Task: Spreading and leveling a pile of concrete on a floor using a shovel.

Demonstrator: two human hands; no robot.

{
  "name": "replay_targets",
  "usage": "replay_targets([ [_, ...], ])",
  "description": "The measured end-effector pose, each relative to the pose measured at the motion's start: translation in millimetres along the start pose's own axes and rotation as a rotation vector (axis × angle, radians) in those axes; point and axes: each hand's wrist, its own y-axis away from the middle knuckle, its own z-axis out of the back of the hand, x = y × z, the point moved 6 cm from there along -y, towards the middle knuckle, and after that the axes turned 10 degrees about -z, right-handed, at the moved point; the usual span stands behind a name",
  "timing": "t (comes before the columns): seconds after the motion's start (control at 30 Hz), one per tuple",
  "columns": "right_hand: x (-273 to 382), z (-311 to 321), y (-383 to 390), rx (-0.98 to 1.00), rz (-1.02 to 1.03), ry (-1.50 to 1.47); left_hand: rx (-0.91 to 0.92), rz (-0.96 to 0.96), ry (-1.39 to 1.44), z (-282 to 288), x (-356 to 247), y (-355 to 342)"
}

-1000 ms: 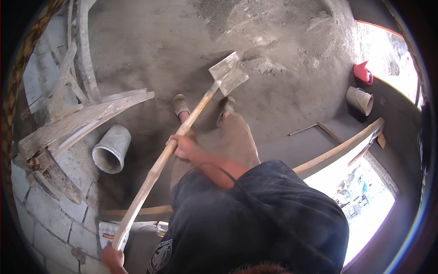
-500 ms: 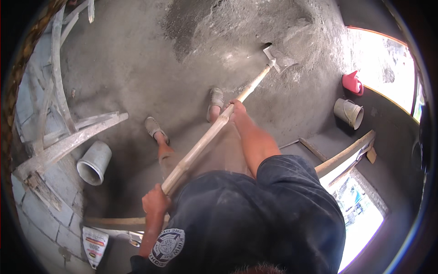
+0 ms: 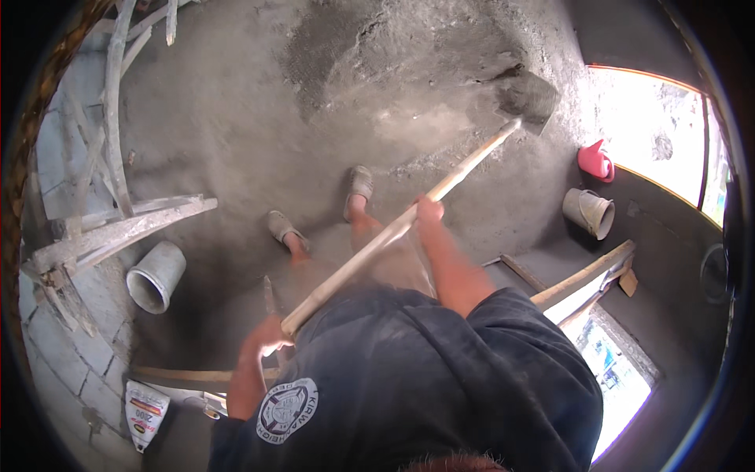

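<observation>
My right hand (image 3: pixel 429 208) grips the middle of a long pale wooden shovel handle (image 3: pixel 478 157), which runs diagonally across my body. My left hand (image 3: pixel 270 337), slightly blurred, is closed on the handle's lower end beside my dark T-shirt. The shovel blade (image 3: pixel 531 102), dulled with grey material, rests at a rough, damp-looking heap of cement mix (image 3: pixel 401 47) on the floor. My feet in pale clogs (image 3: pixel 359 182) stand below the handle on the grey floor (image 3: pixel 197 141).
Weathered timber pieces (image 3: pixel 118 220) and a grey pail (image 3: pixel 156 275) lie at left, by blockwork (image 3: pixel 71 362) and a white bag (image 3: pixel 145 413). At right are a red watering can (image 3: pixel 595 161), another pail (image 3: pixel 586 214), wooden boards (image 3: pixel 590 263) and bright openings (image 3: pixel 653 126).
The shovel blade has moved right and away from me into the rough mix. My right hand moved right with the handle; my left hand rose from the lower edge. My feet also shifted.
</observation>
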Motion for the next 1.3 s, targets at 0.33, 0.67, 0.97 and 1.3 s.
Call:
replay_targets([
  [0.33,138.2,27.9,66.4,-0.363,0.386,0.515,0.736,-0.312,1.030,14.5,-52.2,-10.3],
  [0.67,-72.0,-109.8,92.8,0.246,-0.227,-0.146,-0.483,-0.117,-0.189,9.9,170.0,117.3],
  [0.97,-467.3,-266.2,249.0,1.041,-0.664,0.142,-0.469,0.632,-0.116,-120.9,373.0,378.5],
  [1.3,-412.1,-331.1,287.4,0.707,-0.876,0.221,-0.452,0.885,-0.162,-68.5,307.0,364.9],
])
